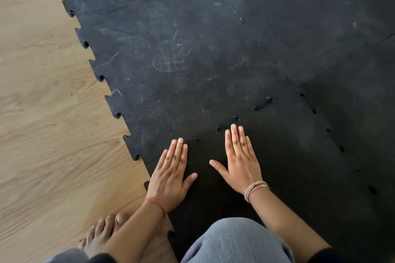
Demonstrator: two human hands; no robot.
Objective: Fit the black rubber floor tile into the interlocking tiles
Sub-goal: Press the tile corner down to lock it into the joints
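Two bare hands flat, palms down, on near black rubber floor tile [267, 177], gripping nothing. Left hand [171, 175]: four fingers [178, 151] straight, pressed together, thumb splayed right; heel near tile's toothed left edge, beside pale wood-grain floor [42, 113]. Right hand [241, 162]: fingers together, thumb splayed left, fingertips [234, 129] just short of jigsaw seam. Seam with scuffed black interlocking tiles [181, 60] beyond partly unseated: small dark gaps at several tabs. Bare foot [100, 235] on wood floor, lower left.
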